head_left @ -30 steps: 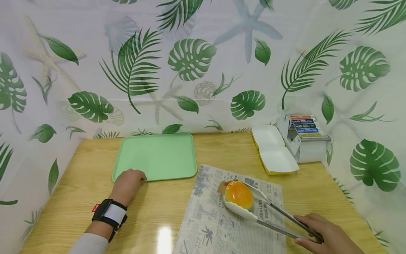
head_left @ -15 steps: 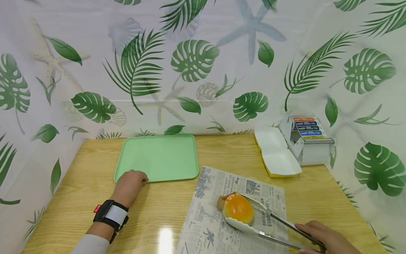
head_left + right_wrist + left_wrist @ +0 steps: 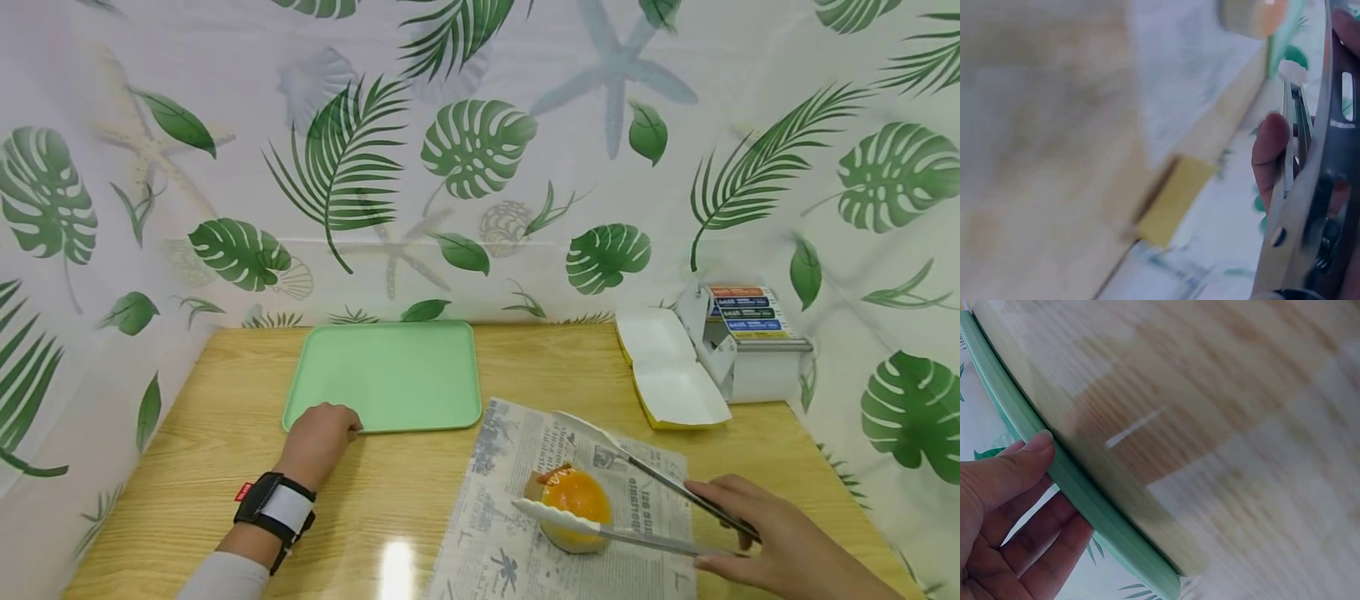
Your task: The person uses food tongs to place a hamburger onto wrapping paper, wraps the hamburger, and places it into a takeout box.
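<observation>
In the head view my right hand (image 3: 768, 533) holds metal tongs (image 3: 652, 542) with white scalloped tips. The tongs are spread wide, one tip on either side of a burger-like bun (image 3: 588, 496). This bun has a glossy orange top with white drizzle and a brown piece at its left side, and it sits on newspaper-print paper (image 3: 480, 542). The near tip overlaps the bun in this view. My left hand (image 3: 322, 437) grips the front edge of a pale green tray (image 3: 397, 375). Seen from the left wrist, the thumb (image 3: 1038, 442) presses the tray's rim, fingers on the other side.
An opened yellow-and-white box (image 3: 678, 383) lies at the back right. Beside it stands a white dispenser (image 3: 757, 358) with coloured labels. The wooden table (image 3: 217, 417) backs onto a leaf-print sheet (image 3: 517, 275).
The bun has come down onto the paper, slightly closer to me. The tongs have spread from the bun's sides to wide apart. My left hand stays at the tray's edge.
</observation>
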### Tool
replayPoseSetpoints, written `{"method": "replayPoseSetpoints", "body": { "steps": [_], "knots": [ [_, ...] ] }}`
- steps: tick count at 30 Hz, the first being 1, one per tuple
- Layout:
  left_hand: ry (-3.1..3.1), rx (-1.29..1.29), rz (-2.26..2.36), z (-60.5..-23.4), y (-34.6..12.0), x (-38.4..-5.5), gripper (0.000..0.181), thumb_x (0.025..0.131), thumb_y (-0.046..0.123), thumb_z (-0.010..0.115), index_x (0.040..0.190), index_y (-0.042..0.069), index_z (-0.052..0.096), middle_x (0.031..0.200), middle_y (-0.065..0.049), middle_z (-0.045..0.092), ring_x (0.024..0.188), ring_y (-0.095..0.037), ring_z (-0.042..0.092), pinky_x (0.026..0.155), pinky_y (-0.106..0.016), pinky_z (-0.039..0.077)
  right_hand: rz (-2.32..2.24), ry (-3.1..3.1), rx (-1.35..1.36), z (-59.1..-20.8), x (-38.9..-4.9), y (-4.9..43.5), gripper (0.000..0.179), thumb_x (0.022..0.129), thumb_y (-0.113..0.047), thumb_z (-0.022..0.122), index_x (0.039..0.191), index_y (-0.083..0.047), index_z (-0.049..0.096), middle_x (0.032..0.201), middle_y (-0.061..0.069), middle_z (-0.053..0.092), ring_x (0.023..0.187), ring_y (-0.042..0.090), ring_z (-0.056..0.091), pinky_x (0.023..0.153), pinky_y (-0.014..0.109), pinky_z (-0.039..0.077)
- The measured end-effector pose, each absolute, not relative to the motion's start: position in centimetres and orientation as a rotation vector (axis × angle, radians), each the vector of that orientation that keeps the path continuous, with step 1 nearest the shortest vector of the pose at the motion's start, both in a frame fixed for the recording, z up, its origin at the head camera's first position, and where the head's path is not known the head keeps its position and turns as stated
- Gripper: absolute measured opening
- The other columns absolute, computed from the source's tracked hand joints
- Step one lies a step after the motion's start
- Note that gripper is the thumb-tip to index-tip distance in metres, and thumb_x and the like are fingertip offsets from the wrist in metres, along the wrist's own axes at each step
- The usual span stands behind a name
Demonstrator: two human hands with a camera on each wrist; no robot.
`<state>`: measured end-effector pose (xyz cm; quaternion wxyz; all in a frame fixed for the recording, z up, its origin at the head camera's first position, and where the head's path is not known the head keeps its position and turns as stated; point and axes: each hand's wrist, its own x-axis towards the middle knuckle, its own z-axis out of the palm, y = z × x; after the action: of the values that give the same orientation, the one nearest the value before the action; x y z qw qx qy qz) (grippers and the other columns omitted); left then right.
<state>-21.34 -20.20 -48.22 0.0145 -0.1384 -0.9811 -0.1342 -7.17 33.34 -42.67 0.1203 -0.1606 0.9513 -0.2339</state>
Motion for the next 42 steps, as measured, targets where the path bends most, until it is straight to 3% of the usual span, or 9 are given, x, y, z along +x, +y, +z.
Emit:
{"method": "replayPoseSetpoints", "body": {
  "steps": [6,12,16,20,27,42],
  "knots": [
    [-3.025,-0.414,-0.388,-48.3,-20.3,-21.6,0.008,0.086,0.004,0.076,0.09,0.009,0.081,0.091,-0.006,0.079,0.083,-0.024,0.073,0.071,-0.036,0.059,-0.692,2.829,-0.619,-40.6,-15.0,27.7,0.081,0.082,-0.053,0.079,0.145,-0.007,0.055,0.127,0.012,0.062,0.076,-0.002,0.049,0.062,0.019,0.042],
    [-3.006,-0.37,-0.374,-49.1,-20.4,-21.7,0.007,0.083,0.006,0.08,0.087,0.011,0.081,0.088,-0.005,0.079,0.081,-0.021,0.073,0.071,-0.035,0.06,-0.651,2.823,-0.803,-42.2,-23.5,23.2,0.085,0.084,-0.053,0.078,0.147,-0.003,0.052,0.134,0.018,0.06,0.082,0.009,0.058,0.071,0.024,0.053],
    [-3.007,-0.36,-0.364,-49.2,-20.1,-21.6,0.008,0.082,0.005,0.08,0.087,0.012,0.081,0.088,-0.004,0.079,0.081,-0.021,0.073,0.072,-0.035,0.06,-0.603,2.814,-0.858,-43.9,-27.9,20.5,0.084,0.084,-0.052,0.078,0.148,-0.004,0.051,0.141,0.022,0.058,0.105,0.031,0.065,0.085,0.042,0.057],
    [-3.006,-0.33,-0.346,-49.3,-20.1,-21.6,0.009,0.081,0.005,0.081,0.086,0.013,0.081,0.087,-0.002,0.079,0.081,-0.02,0.072,0.073,-0.034,0.059,-0.614,2.786,-0.887,-45.5,-31.4,18.5,0.082,0.085,-0.05,0.078,0.149,-0.007,0.051,0.15,0.024,0.052,0.133,0.043,0.055,0.106,0.057,0.048],
    [-3.007,-0.309,-0.391,-49.2,-20.4,-21.7,0.011,0.083,0.002,0.078,0.087,0.012,0.082,0.087,-0.003,0.079,0.079,-0.019,0.072,0.07,-0.033,0.059,-0.591,2.734,-0.865,-46.8,-35.1,17.4,0.083,0.083,-0.044,0.082,0.151,-0.01,0.049,0.155,0.024,0.046,0.141,0.045,0.046,0.111,0.059,0.044],
    [-3.023,-0.309,-0.397,-49.2,-20.2,-21.6,0.011,0.087,0.005,0.075,0.088,0.013,0.083,0.088,-0.004,0.08,0.081,-0.02,0.073,0.071,-0.034,0.06,-0.496,2.708,-0.79,-48.4,-37.5,18.0,0.093,0.083,-0.046,0.082,0.157,-0.009,0.038,0.162,0.019,0.039,0.15,0.044,0.036,0.121,0.059,0.032]
  ]
}}
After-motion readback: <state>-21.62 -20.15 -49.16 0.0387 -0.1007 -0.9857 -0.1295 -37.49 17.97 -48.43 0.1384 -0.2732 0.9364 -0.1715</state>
